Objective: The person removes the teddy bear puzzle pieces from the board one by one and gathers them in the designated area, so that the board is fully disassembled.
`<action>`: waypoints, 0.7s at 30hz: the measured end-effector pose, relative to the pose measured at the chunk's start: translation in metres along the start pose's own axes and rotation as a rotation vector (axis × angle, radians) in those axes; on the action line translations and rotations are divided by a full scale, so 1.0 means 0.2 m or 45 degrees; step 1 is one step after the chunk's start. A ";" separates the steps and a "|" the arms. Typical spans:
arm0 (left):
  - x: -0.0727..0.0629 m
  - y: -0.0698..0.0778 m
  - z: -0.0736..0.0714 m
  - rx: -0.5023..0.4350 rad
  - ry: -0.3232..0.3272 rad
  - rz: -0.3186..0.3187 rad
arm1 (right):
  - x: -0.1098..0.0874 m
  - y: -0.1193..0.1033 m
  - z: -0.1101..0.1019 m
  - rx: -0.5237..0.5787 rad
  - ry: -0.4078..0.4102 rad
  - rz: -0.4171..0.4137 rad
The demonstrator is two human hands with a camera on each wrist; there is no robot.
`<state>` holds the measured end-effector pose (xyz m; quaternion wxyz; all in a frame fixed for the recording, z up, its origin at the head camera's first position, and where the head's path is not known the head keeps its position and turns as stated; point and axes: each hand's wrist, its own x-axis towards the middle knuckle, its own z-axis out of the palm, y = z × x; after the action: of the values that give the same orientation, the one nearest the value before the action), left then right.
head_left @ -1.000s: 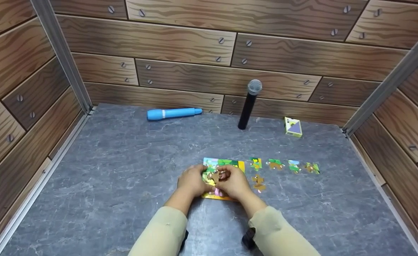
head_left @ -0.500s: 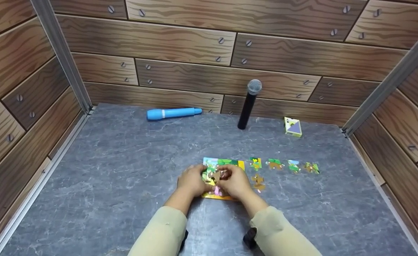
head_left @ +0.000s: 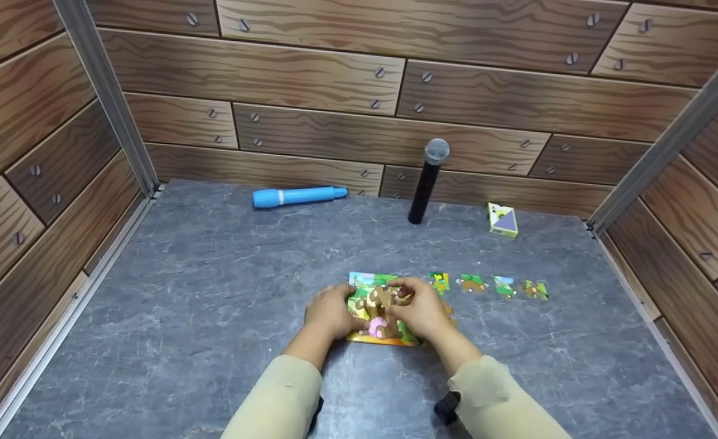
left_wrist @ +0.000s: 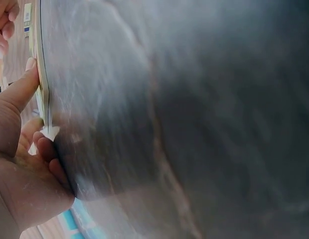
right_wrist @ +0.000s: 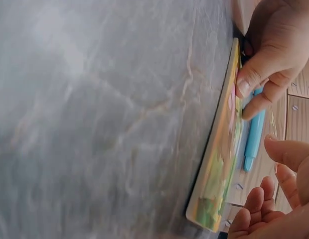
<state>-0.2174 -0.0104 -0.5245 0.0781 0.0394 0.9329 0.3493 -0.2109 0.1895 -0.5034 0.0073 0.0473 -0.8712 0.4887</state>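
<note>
A colourful jigsaw puzzle board [head_left: 368, 278] with a brown bear picture lies on the grey table in the head view. My left hand [head_left: 329, 312] holds the board by its left side, its thumb [right_wrist: 246, 82] down on the face near the front edge. Over the board's right part is my right hand [head_left: 423, 308], thumb and index finger spread beside a brown puzzle piece [head_left: 382, 297]. In the right wrist view, that hand [right_wrist: 289, 199] has its thumb apart from its fingers. Much of the board's right side is hidden by the hand.
Several loose puzzle pieces [head_left: 472, 283] lie in a row to the right, one more partly behind the right hand. Farther back are a blue marker-like stick [head_left: 299, 196], an upright black microphone [head_left: 424, 186] and a small card box [head_left: 503, 219]. Wood-patterned walls [head_left: 310, 73] enclose the table.
My right hand has shifted right, its fingers parting from the brown piece they pinched, which now shows more on the board. My left hand stays in place.
</note>
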 end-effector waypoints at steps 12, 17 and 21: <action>-0.01 0.00 0.00 -0.027 0.016 0.005 | -0.02 0.01 -0.16 -0.057 0.025 -0.009; 0.00 0.00 0.01 -0.022 0.016 0.007 | -0.03 0.06 -0.27 -0.071 0.057 -0.015; 0.00 0.00 0.00 -0.018 0.017 0.006 | -0.04 0.08 -0.35 -0.102 0.068 0.021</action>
<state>-0.2171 -0.0107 -0.5254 0.0713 0.0387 0.9309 0.3562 -0.2064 0.2589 -0.4811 0.0286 0.0268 -0.8898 0.4546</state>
